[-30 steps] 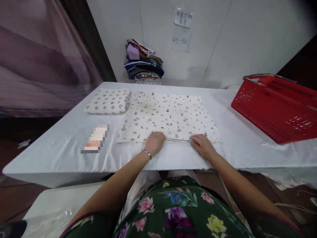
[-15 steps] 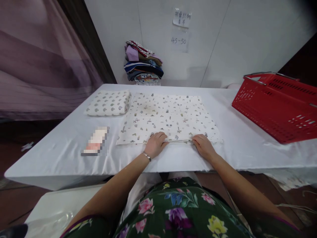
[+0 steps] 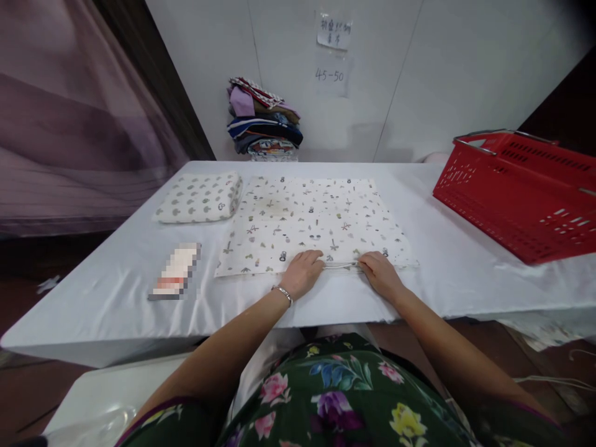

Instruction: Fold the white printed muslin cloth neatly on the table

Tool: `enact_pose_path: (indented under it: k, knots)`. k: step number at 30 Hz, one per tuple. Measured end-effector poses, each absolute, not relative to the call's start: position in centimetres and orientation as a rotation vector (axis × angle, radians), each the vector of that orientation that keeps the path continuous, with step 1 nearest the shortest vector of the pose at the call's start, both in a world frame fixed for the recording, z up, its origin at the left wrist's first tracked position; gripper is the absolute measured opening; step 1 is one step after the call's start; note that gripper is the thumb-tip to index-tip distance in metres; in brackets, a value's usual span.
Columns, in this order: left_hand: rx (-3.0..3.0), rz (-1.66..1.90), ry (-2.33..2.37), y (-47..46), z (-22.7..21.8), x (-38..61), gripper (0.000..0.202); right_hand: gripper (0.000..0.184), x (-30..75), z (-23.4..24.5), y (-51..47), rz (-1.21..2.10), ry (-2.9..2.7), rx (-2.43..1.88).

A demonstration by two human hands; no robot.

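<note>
Head camera shows us a thin, square printed cloth (image 3: pixel 316 217), cream with small scattered motifs, lying flat on the glossy white worktop (image 3: pixel 116 292); our left hand (image 3: pixel 302 271) and right hand (image 3: pixel 379 273) pinch its near hem.

Even indoor light, wide-angle view, sharp in the middle and soft at the rim.

Soft light from above falls on the white tabletop (image 3: pixel 442 273), which carries a mild sheen and pale creases but no hard glare. Shadows are faint: a thin one under the left hand (image 3: pixel 302 273) and the right hand (image 3: pixel 379 274), and a soft one beneath the basket (image 3: pixel 512 192). The cloth (image 3: pixel 316 217) shows a crisp print, and the wall note (image 3: pixel 334 34) is in focus. The curtain (image 3: pixel 69 112) at the left is smeared. The tabletop's edges bow with lens distortion, the upper right corner darkens, and the floor (image 3: pixel 28 391) is dim. One patch (image 3: pixel 174 271) on the tabletop is pixelated.
</note>
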State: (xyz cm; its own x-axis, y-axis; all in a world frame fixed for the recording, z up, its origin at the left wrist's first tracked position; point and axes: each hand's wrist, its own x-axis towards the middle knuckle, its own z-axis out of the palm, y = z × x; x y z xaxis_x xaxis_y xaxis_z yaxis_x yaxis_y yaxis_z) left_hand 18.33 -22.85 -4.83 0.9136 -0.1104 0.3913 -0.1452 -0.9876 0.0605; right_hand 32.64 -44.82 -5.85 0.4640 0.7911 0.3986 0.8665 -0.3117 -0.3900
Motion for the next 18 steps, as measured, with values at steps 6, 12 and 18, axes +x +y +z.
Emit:
enact_pose_path:
  k: [6,12,18]
  knots:
    - [2.843,0.629,-0.165,-23.07,-4.35,18.34,0.013,0.024,32.38,-5.99,-45.19,-0.256,-1.456,-2.132]
    - [2.843,0.562,-0.105,-23.19,-4.02,18.39,0.017,0.025,32.49,-6.06,-44.96,-0.341,-1.515,-2.140]
    - [2.963,0.581,-0.133,-23.18,-4.32,18.49,0.021,0.023,32.73,-5.91,-44.65,-0.488,-1.486,-2.216]
